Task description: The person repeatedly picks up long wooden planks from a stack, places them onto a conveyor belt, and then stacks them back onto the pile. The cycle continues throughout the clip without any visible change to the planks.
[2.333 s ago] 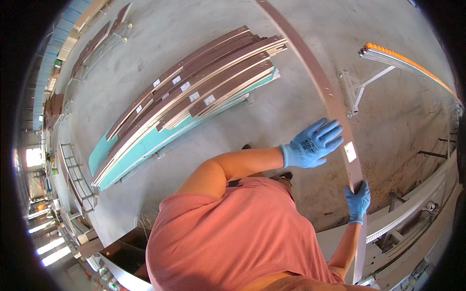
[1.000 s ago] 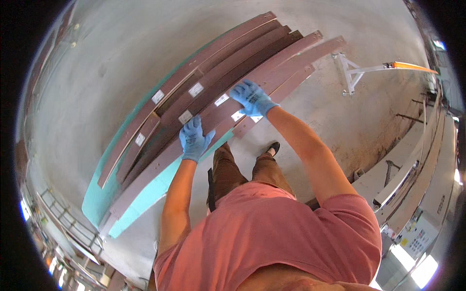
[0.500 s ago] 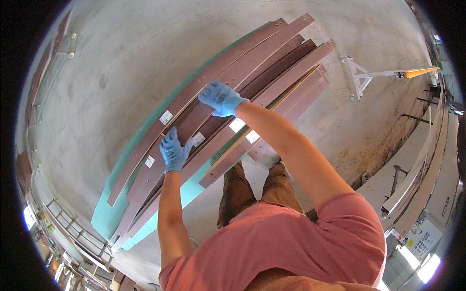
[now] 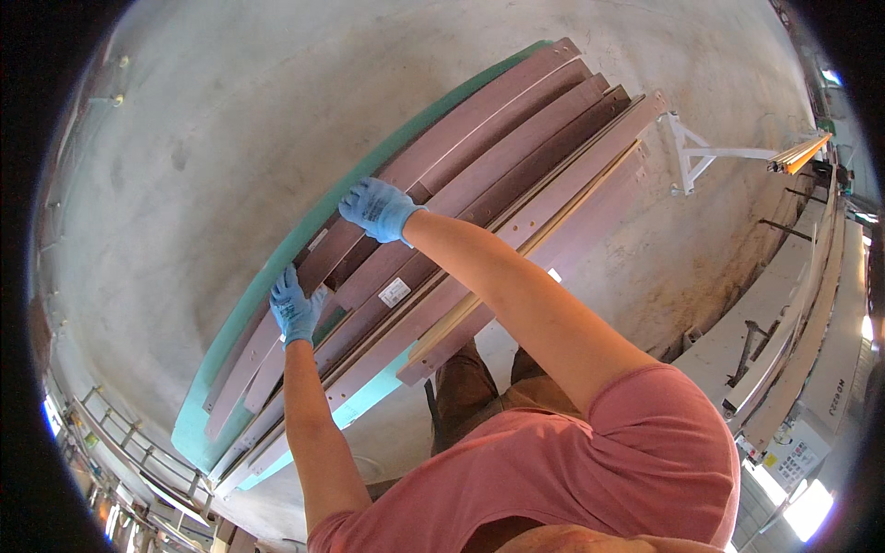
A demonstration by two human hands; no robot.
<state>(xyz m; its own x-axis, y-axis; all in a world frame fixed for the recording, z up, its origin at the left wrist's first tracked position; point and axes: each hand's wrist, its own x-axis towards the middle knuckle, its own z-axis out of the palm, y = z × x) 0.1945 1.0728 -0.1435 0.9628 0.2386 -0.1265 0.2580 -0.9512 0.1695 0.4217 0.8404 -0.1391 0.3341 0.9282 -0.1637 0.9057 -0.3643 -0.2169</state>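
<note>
My left hand [image 4: 297, 309], in a blue glove, has its fingers curled over the far edge of a long mauve plank [image 4: 498, 106]. Farther up the same plank, my gloved right hand [image 4: 378, 210] is wrapped over that edge too. Several similar planks lie side by side toward me, among them a dark brown one [image 4: 562, 138] and one with a white label [image 4: 395, 293]. Small holes show at some plank ends. Under them all is a teal sheet [image 4: 198, 410], its far edge showing past my hands. My palms hide parts of the held plank.
A narrow yellowish strip [image 4: 544, 235] runs along the planks nearest my legs. At the right stands a white metal stand [image 4: 691, 152] with an orange-edged arm [image 4: 800, 153]. A long pale machine [image 4: 820, 369] lines the right side; metal racking [image 4: 138, 442] stands at the lower left.
Both my hands have moved left and away from me, carrying the plank toward the teal sheet's far edge and over the outermost plank. More of the planks nearer me is uncovered.
</note>
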